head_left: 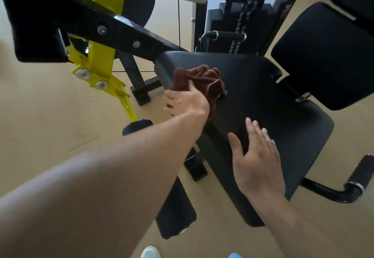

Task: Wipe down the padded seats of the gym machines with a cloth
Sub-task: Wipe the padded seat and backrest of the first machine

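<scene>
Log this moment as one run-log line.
left hand grips brown cloth on seat | right hand open, flat over seat | back pad untouched

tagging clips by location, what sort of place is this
Most likely a gym. A black padded seat with its back pad, a weight stack behind, and a yellow adjuster bracket belong to a weight machine. The left hand holds a brown cloth on the seat.

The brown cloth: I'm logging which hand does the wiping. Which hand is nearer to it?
Left. The left hand grips the brown cloth at the seat edge; the right hand lies open, apart from the cloth, over the seat's near part.
</scene>
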The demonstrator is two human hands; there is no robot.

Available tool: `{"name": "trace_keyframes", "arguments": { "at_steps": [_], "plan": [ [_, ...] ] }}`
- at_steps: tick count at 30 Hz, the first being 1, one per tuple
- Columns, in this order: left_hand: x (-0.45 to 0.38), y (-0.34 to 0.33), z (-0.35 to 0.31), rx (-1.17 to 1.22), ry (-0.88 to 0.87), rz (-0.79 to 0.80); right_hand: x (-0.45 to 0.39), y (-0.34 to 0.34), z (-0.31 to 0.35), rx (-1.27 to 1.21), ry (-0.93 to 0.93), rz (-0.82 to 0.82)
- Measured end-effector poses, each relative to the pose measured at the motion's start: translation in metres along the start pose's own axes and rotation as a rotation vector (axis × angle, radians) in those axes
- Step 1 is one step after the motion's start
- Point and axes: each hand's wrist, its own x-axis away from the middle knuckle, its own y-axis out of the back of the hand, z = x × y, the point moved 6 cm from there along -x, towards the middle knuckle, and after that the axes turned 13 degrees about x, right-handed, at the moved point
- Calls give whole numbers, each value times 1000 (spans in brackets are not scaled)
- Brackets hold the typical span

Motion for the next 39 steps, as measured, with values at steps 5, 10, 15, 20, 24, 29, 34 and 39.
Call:
{"name": "trace_keyframes", "arguments": {
  "at_steps": [5, 10, 15, 20, 24, 29, 34, 39],
  "plan": [
    [-53, -7, -44, -148, -27, 27, -3, -2, 2, 90, 8, -12],
    [-74, -15, -63, -370, -273, 79, 0, -2, 3, 121, 12, -47],
    [-54, -17, -63, -759, -745, 352, 1, -1, 2, 111, 13, -43],
    [-9, -22, -48, -896, -975, 617, 5, 11, -2, -201, -34, -102],
    [43, -17, -23, -895, -1082, 740, 8, 23, -19, -703, -212, -195],
    [125, -11, 22, -851, -1201, 870, 8, 24, -56, -1090, -393, -61],
    [211, 3, 84, -795, -1210, 909, 56, 24, -69, -555, -428, -240],
    [230, 25, 116, -545, -1135, 773, 88, 24, -78, -476, -367, -421]
  ]
}}
